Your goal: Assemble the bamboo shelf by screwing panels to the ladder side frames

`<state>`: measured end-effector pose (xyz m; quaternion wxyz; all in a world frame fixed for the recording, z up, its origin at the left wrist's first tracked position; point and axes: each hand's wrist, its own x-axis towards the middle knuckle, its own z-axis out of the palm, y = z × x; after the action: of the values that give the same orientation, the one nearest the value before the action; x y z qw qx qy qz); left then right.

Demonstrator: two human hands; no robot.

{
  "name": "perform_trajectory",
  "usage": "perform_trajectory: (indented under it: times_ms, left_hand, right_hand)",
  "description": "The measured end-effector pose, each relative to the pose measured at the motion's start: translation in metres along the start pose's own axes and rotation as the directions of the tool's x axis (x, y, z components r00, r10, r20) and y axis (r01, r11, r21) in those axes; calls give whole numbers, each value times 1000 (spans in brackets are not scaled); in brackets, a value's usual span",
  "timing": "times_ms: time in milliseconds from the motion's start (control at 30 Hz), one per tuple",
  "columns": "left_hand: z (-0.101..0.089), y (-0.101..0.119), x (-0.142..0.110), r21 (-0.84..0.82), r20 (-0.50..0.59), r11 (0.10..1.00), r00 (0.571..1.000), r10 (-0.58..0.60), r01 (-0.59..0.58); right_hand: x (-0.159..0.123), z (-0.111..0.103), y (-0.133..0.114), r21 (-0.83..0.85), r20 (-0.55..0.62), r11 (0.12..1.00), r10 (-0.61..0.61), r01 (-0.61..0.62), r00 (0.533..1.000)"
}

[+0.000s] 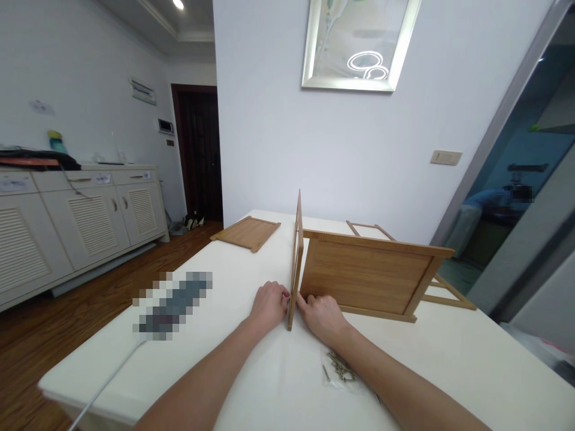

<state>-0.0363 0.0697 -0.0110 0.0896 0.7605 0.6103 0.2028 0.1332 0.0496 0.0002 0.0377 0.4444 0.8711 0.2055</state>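
Note:
An upright wooden frame (296, 263), seen almost edge-on, stands on the white table (251, 383). To its right, a wooden panel (368, 275) stands on its long edge, its near-left end meeting the frame. My left hand (269, 306) is closed in a pinch at the frame's left side, low down; whatever is between its fingertips is too small to make out. On the other side, my right hand (324, 314) has curled fingers against the frame and the panel's lower corner. A clear bag of screws (341, 366) lies beside my right forearm.
Another wooden panel (249, 232) lies flat at the far left of the table. Further wooden frames (449, 293) lie behind the standing panel. A blurred-out device (175, 302) with a white cable (108, 380) rests on the left. A wall rises behind the table.

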Motion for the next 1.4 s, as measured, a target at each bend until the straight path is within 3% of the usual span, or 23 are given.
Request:
perform_trajectory:
  times_ms: [633, 1400]
  left_hand:
    - [-6, -3, 1, -90, 47, 996, 999, 1, 3]
    - [7, -4, 4, -76, -34, 997, 999, -31, 28]
  right_hand:
    - [4, -3, 0, -21, 50, 1000, 18, -17, 999]
    - [2, 0, 2, -29, 10, 999, -26, 26, 1000]
